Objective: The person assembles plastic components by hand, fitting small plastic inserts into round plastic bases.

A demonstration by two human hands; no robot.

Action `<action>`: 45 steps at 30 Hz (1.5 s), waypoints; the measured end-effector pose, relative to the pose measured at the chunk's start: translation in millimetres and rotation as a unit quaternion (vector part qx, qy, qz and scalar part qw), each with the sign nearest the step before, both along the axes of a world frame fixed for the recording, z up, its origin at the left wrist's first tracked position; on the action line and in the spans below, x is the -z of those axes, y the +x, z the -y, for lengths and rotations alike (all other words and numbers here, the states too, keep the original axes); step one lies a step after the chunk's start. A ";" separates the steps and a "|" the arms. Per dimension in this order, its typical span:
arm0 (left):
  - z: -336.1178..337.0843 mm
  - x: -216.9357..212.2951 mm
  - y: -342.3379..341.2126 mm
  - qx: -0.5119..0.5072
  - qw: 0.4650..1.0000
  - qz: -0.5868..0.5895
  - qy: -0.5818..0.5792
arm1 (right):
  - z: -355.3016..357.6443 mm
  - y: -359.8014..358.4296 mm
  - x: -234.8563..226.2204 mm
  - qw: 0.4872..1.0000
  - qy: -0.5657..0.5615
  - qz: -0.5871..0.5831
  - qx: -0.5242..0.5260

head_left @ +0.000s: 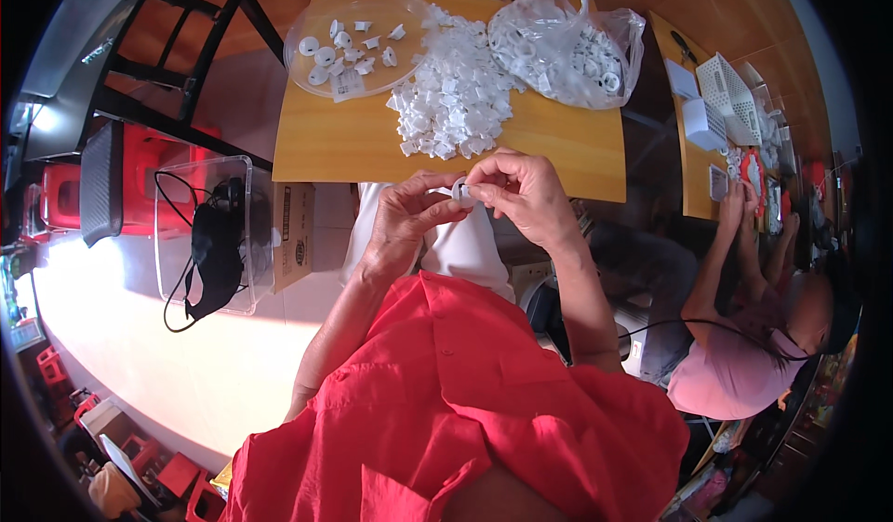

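Observation:
My left hand [402, 222] and my right hand [523, 194] meet just below the near edge of a wooden table [558, 145]. Both pinch one small white plastic part [461, 192] between their fingertips. On the table right above the hands lies a heap of small white plastic pieces [454, 94]. A clear round tray [316, 10] at the left of the heap holds several white ring-shaped parts. A clear plastic bag [569, 49] full of white ring parts lies at the right of the heap.
A clear plastic box [167, 224] with a black mask and cord stands on the floor at my left, beside a cardboard box [296, 234]. Another person [744, 336] in a pink top works at a second table [693, 164] on my right, near a white basket [730, 94].

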State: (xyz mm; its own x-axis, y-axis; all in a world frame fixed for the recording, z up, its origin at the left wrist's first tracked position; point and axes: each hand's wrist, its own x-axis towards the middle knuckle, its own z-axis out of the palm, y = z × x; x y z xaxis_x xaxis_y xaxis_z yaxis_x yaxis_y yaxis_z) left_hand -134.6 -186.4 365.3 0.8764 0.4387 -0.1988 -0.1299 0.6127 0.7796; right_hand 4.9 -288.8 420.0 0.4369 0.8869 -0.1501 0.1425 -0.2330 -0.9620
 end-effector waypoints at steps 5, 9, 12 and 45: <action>1.0 -3.1 0.3 -0.002 1.000 -0.005 0.020 | -1.0 -2.3 1.7 0.998 0.003 -0.060 0.028; 1.2 -3.6 -0.5 -0.003 1.000 -0.007 0.024 | -0.3 -0.4 2.6 0.997 0.007 -0.078 0.026; 1.2 -4.1 -0.9 -0.001 1.000 -0.011 0.028 | 0.1 -0.6 2.1 0.996 0.003 -0.083 0.028; 1.4 -2.0 1.2 0.038 0.998 -0.025 0.037 | 5.4 5.8 11.6 0.992 -0.009 -0.118 0.050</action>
State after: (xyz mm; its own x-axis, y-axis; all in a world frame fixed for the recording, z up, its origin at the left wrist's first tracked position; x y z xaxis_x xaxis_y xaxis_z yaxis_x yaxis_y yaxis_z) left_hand -133.5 -187.9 367.3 0.8972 0.3874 -0.2119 -0.0460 0.5592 0.8278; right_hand 10.7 -294.3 408.4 0.4725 0.8374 -0.2747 -0.1113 -0.2525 -0.9612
